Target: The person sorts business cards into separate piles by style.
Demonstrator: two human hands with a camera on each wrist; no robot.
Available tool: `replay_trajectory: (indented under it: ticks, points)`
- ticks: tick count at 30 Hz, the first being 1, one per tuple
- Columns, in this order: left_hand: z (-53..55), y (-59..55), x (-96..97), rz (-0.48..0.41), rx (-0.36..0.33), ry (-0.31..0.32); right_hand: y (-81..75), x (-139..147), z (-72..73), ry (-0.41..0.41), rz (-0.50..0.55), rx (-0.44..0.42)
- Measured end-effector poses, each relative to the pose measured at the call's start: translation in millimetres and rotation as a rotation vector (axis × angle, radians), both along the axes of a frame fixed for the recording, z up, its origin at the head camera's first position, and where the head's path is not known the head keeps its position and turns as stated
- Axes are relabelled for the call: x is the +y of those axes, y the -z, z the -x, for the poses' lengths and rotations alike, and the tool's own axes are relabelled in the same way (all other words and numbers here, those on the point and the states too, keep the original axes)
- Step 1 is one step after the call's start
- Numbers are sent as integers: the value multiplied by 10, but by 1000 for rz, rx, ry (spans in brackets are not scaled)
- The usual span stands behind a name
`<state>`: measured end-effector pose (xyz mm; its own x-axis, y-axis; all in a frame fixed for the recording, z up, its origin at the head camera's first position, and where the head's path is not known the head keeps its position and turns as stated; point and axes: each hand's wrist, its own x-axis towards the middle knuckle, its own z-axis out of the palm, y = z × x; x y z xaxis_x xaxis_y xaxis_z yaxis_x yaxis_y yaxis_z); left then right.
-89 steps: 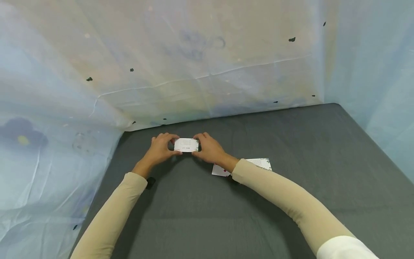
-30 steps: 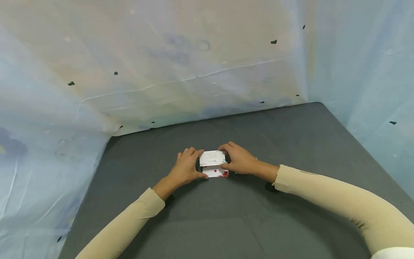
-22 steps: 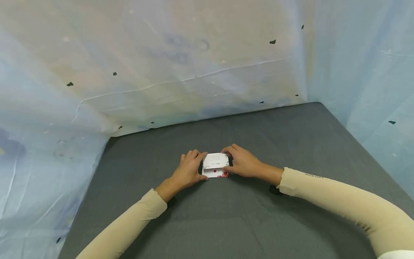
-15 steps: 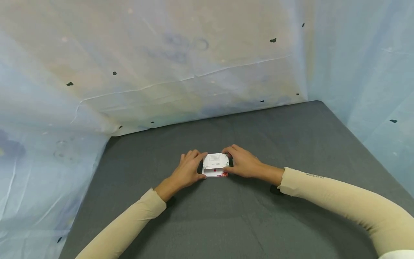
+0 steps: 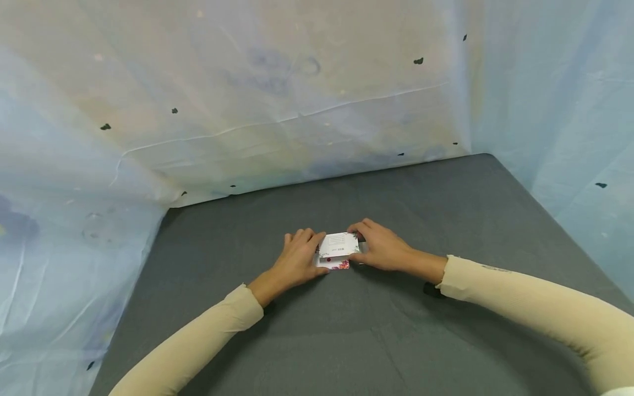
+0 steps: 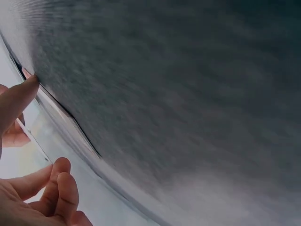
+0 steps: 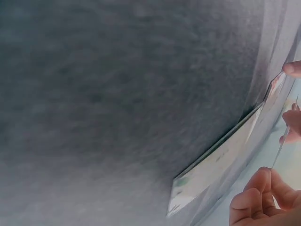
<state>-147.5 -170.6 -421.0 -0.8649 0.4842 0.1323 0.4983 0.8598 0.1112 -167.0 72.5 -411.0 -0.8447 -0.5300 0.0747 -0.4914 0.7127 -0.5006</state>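
Observation:
Between both hands a white card with printed lines and small corner flowers is held raised and roughly level. My right hand pinches its right end between thumb and fingers. On the left, my left hand holds the card's other end with its fingers, while the thumb reaches down to a second card on the table. That lower card bears a red dot and red flowers, and the held card partly covers it. A further white card lies flat to its right, mostly hidden under the right hand in the head view.
A dark grey cloth-covered table spreads around the hands. Pale printed fabric sheets hang behind it and at both sides. A dark object sits at the right wrist.
Since three seconds ago, both hands have brought the held card over the red-flowered card on the table. In the last half second it shifted slightly right, and the left hand moved along with it.

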Motion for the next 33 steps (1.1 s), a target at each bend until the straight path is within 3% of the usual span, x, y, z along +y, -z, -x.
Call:
replay_trajectory:
  ticks: [10,21,33]
  points:
    - [13,15,168,15,26,34,49,171,-56,16,-3,12]
    - [18,4,294,59,55,28,63,284,-74,19,-19,30]
    - [8,-15,416,43,-3,30,86,450,-45,-5,-19,-8]
